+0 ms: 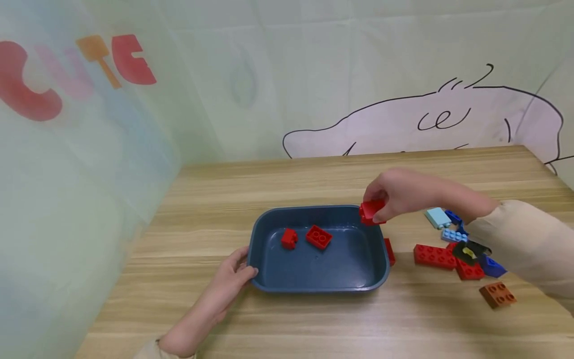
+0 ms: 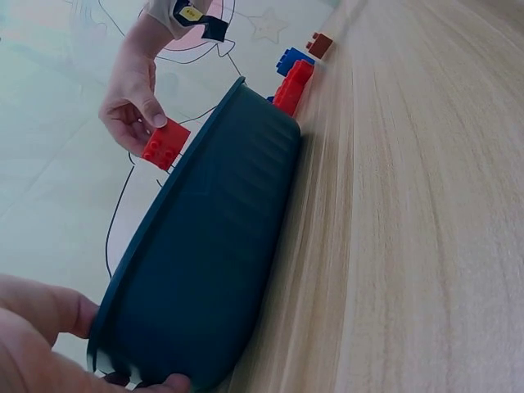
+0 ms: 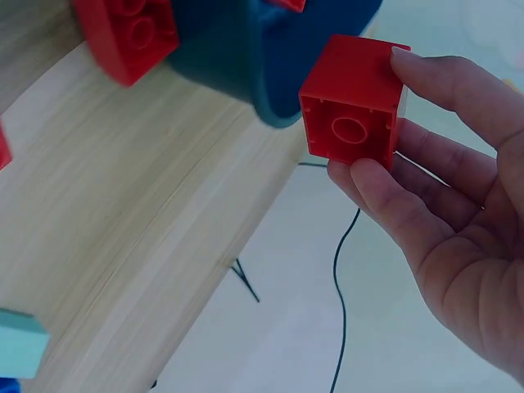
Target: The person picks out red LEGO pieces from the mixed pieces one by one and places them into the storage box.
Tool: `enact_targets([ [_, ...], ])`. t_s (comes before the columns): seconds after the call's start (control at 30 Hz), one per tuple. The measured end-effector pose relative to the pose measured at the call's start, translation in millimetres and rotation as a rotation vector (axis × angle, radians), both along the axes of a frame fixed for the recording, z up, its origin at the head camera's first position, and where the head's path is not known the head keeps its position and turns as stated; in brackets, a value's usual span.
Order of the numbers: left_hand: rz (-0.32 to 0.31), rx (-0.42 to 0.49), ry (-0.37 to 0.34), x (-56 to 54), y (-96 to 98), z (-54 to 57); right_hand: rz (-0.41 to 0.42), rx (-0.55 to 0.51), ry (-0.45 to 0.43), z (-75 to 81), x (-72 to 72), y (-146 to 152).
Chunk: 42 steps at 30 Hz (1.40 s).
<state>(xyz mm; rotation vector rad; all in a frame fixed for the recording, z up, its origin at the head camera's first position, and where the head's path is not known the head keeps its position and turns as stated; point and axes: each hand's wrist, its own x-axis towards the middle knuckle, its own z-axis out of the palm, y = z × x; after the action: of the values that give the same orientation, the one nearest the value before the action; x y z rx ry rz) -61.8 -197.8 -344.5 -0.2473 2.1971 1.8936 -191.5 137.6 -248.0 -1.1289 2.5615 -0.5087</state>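
A dark blue plastic tub sits on the wooden table, with two red toy bricks lying inside: a small one and a wider one. At its left end my left hand grips the rim, the thumb over the edge and fingers underneath, as the left wrist view also shows. My right hand pinches a red toy brick between thumb and fingers above the tub's far right corner. In the right wrist view the held brick's hollow underside shows.
Against the tub's right wall lies another red brick. Further right are a long red brick, light blue bricks, dark blue pieces and an orange-brown brick. A printed cloth hangs behind the table.
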Motion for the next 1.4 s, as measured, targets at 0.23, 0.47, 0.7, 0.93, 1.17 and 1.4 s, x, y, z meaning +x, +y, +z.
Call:
enact_targets([
  [0.23, 0.002, -0.008, -0.002, 0.0, -0.2, -0.1, 0.047, 0.000, -0.001, 1.9, 0.1, -19.9],
  [0.47, 0.009, -0.002, -0.015, 0.9, 0.6, 1.1, 0.113, 0.005, -0.023, 1.6, -1.0, -39.6],
  [0.7, -0.006, -0.004, 0.001, 0.9, 0.4, 0.3, 0.181, 0.014, -0.009, -3.0, -0.4, -56.2],
  [0.93, -0.001, -0.002, -0.005, 0.3, 0.4, 0.2, 0.191, 0.028, -0.061, -4.6, 2.6, -72.5],
  [1.17, -0.005, 0.003, -0.001, 0.5, -0.4, 0.7, 0.206, 0.049, -0.065, -14.4, 3.3, -89.3],
  [1.4, 0.010, 0.010, -0.012, 1.2, -0.1, 1.9, 0.237, 0.048, -0.121, -26.5, 4.7, -103.2],
])
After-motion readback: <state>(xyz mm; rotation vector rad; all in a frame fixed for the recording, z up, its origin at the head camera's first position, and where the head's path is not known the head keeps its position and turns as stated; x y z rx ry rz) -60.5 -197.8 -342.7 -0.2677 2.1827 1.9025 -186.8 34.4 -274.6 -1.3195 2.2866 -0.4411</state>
